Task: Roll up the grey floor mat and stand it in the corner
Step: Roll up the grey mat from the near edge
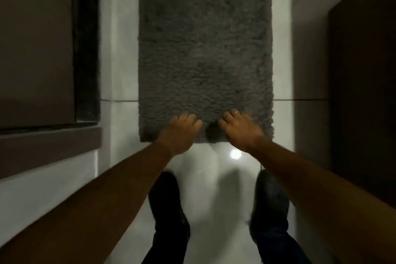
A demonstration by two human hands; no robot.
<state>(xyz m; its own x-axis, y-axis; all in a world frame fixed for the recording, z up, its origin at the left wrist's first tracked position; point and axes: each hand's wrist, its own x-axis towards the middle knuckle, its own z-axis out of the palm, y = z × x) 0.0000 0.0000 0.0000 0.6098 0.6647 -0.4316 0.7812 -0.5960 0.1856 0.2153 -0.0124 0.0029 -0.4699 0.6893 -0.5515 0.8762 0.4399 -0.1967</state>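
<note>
The grey floor mat (205, 49) is shaggy and lies flat on the white tiled floor, stretching from the top of the view down to its near edge. My left hand (181, 133) rests over that near edge left of centre, fingers curled onto the pile. My right hand (239, 127), with a ring on one finger, lies over the same edge right of centre, fingers bent onto the mat. The two hands sit close together. Whether the fingers pinch the edge is hidden by the hands themselves.
Dark brown furniture (36, 49) lines the left side and a dark cabinet (364, 92) the right, leaving a narrow strip of white floor (214, 188). My two dark shoes (167, 203) stand on the tiles just behind the mat.
</note>
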